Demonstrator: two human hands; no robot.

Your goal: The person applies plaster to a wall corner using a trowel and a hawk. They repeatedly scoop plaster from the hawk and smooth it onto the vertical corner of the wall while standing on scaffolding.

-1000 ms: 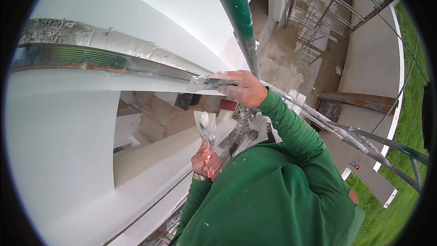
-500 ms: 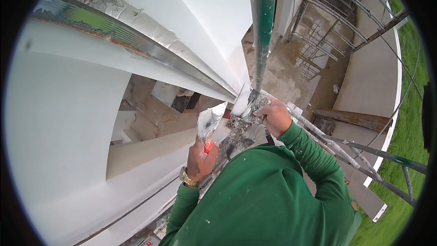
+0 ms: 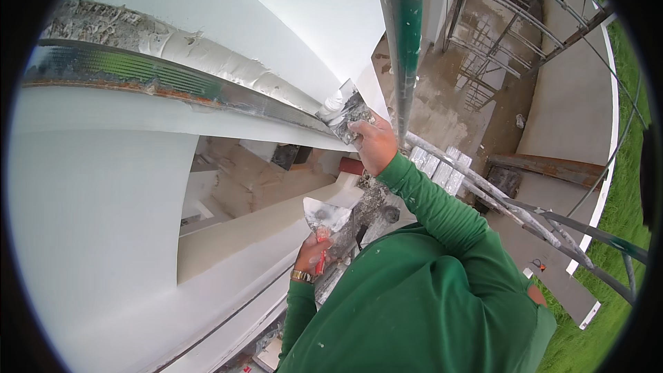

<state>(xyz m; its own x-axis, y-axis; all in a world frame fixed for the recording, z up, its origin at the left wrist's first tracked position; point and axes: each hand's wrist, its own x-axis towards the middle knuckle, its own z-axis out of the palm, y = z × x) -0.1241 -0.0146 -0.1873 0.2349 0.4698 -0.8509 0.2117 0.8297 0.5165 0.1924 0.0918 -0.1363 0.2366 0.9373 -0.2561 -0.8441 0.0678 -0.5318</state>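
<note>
Scrapers jut forward from both gripping hands

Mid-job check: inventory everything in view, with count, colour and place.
Scraper: one, red handle and silvery blade, lower centre.
Flat blade: one, silvery, upper centre.
Paste: one lump, white, on the flat blade.
Metal track: one, grey with rust, upper left.
Rough strip: one, grey-white, above the track.
Walls: several, mostly white, left and top.
Upright pole: one, green-grey, top centre.
Scaffold tubes: several, grey, right.
Rusty beam: one, brown, right.
Roll-like object: one, dark red, centre.
Floor: one, brown, wet, upper right.
Grass: one stretch, green, right edge.
Wristwatch: one, gold, lower centre.
Shirt: one, green, bottom.
Left hand: one, bare, holding the scraper.
Right hand: one, bare, holding the flat blade.
</note>
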